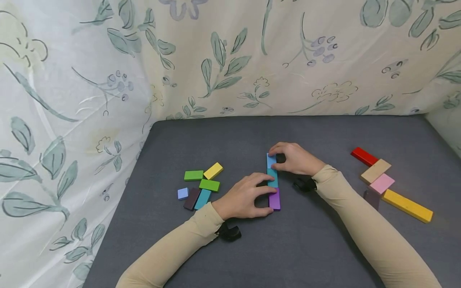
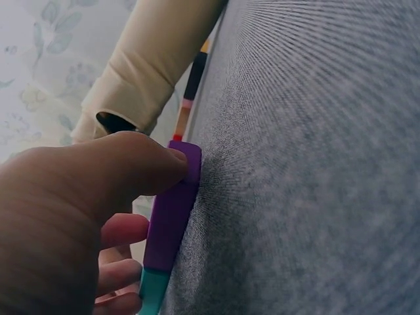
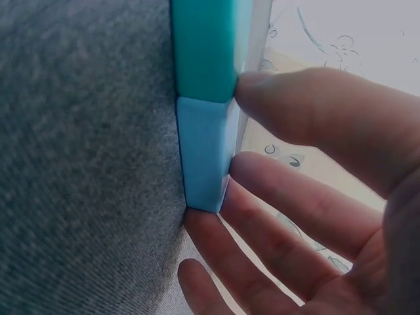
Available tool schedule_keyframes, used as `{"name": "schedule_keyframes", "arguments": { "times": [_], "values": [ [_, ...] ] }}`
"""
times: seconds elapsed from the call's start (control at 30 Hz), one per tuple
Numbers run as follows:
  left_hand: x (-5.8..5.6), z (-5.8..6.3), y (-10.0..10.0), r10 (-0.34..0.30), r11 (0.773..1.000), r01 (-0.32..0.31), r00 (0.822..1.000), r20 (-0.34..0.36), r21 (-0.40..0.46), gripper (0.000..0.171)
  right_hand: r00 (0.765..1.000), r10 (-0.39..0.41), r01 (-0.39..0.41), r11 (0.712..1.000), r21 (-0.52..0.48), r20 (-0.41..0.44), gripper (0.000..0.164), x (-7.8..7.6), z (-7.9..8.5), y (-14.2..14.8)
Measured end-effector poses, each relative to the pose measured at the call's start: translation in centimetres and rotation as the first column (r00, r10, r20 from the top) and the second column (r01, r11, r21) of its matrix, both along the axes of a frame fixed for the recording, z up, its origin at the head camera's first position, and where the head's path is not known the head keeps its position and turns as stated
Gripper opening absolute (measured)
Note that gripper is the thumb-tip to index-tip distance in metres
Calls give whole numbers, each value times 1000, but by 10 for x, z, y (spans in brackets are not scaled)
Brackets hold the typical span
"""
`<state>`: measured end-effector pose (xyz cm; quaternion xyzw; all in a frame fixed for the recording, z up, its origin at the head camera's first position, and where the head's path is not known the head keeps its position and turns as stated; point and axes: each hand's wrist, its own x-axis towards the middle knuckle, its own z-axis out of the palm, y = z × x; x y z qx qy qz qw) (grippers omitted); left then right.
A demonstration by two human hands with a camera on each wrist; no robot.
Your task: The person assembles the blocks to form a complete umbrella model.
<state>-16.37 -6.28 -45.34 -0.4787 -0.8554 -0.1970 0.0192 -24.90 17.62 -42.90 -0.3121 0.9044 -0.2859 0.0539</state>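
Observation:
Three blocks lie end to end in a straight row on the dark grey table: a purple block [image 1: 275, 203] nearest, a teal block [image 1: 274, 183] in the middle and a light blue block [image 1: 271, 161] farthest. My left hand [image 1: 245, 196] holds the purple block, its thumb pressed on the near end and its fingers along the row's left side. At the far end, my right hand [image 1: 297, 159] holds the light blue block. In the right wrist view its thumb sits by the seam with the teal block [image 3: 205, 49], while fingertips touch around the far end.
Left of the row lies a cluster with green blocks [image 1: 193, 175], a yellow block [image 1: 213, 171], a small blue block [image 1: 183, 193] and darker ones. To the right lie red [image 1: 364, 156], tan [image 1: 375, 171], pink [image 1: 382, 183], dark and long yellow blocks [image 1: 407, 205]. Floral cloth [image 1: 230, 60] hangs behind.

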Motion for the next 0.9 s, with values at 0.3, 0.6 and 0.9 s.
{"name": "schedule_keyframes", "arguments": {
  "times": [0.3,0.6,0.9],
  "values": [
    [-4,-1,-1,-9,1000,9,1000,-14,8,49,1000,-11,11,1000,-7,7,37,-2,0,-1],
    [-6,0,-4,-13,1000,13,1000,-6,4,50,1000,-13,13,1000,-11,27,39,-3,3,-1],
    [-18,3,-8,56,997,-57,998,30,46,56,1000,-19,20,999,-25,20,37,-8,-1,0]
  ]
}}
